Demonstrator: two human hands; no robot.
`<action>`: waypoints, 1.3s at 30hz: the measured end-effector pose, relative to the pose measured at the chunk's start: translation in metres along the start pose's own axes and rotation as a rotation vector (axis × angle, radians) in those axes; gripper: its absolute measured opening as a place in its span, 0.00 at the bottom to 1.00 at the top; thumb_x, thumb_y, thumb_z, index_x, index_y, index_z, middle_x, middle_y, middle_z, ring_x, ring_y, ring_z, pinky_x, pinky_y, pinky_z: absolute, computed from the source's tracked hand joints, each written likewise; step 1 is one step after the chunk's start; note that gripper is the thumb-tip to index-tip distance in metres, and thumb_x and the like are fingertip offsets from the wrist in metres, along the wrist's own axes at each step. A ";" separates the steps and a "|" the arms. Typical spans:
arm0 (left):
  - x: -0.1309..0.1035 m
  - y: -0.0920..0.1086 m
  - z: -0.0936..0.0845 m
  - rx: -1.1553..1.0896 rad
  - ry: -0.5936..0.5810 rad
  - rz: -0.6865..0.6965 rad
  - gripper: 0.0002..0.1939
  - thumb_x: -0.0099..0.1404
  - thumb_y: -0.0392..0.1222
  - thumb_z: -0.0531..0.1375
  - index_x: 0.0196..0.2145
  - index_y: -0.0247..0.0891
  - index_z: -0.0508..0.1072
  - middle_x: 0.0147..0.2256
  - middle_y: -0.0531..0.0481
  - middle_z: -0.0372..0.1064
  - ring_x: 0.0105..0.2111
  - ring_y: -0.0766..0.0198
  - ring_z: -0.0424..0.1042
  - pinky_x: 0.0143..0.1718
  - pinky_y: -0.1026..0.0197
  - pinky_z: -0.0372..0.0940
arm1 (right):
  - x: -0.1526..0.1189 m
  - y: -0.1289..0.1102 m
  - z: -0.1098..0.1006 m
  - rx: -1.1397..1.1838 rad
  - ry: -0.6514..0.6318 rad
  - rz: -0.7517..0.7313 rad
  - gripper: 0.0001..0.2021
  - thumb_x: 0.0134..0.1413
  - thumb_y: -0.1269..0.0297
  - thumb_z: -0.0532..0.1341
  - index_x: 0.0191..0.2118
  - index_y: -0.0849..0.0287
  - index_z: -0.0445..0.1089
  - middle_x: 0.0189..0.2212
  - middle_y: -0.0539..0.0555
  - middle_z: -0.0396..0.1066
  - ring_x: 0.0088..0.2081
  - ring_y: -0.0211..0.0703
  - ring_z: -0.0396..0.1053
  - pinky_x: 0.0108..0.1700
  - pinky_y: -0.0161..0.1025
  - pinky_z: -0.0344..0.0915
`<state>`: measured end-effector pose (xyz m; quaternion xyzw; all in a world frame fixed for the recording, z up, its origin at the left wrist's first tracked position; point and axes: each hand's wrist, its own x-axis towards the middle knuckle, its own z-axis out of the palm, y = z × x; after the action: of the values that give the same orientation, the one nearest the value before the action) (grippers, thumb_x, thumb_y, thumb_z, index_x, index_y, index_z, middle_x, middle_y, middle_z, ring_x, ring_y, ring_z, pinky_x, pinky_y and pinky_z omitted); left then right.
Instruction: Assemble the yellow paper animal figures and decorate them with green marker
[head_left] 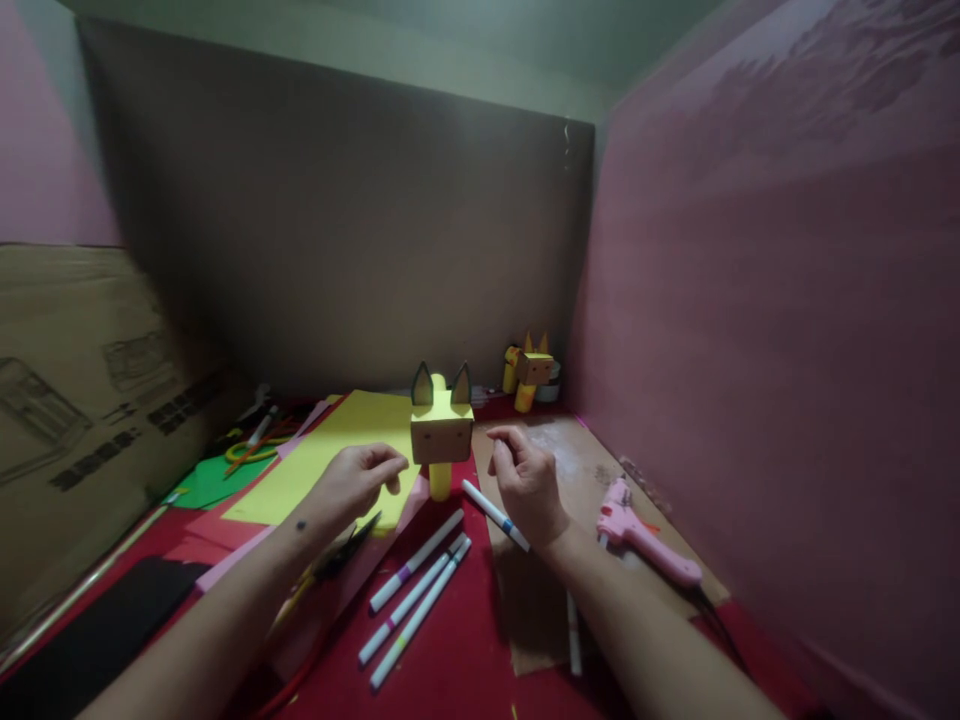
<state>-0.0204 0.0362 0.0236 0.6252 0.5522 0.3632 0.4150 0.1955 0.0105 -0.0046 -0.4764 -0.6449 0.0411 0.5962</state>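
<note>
Left of the box-headed figure (442, 440), the left hand (365, 475) curls loosely; right of it, the right hand (525, 470) curls, grip unclear.

No lettering can be read. The cardboard box (45, 420) at left bears dark printed characters (97, 458), too blurred to make out.

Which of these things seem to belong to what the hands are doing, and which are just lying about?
Likely part of it:
cardboard-headed animal figure, between the left hand and right hand
white marker nearest the right hand

Apparently just lying about:
three grouped markers
scissors
pink glue gun
yellow paper
second eared figure, at the back
</note>
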 end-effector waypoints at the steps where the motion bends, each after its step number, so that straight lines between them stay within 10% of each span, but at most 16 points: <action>1: -0.001 0.001 -0.002 0.020 -0.018 0.004 0.12 0.55 0.47 0.60 0.20 0.37 0.68 0.12 0.60 0.55 0.11 0.74 0.46 0.16 0.67 0.39 | 0.000 0.000 0.000 -0.002 -0.001 0.000 0.12 0.59 0.67 0.52 0.37 0.60 0.74 0.19 0.48 0.70 0.20 0.38 0.67 0.28 0.34 0.62; 39: 0.003 -0.009 -0.006 0.178 -0.114 0.029 0.09 0.55 0.46 0.60 0.24 0.38 0.70 0.16 0.57 0.63 0.13 0.69 0.59 0.16 0.66 0.48 | 0.001 0.007 -0.002 -0.066 -0.020 0.033 0.13 0.60 0.66 0.52 0.38 0.59 0.74 0.19 0.49 0.71 0.21 0.40 0.68 0.29 0.35 0.62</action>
<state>-0.0285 0.0399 0.0177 0.6873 0.5486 0.2825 0.3832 0.2013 0.0141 -0.0072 -0.5061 -0.6437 0.0344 0.5729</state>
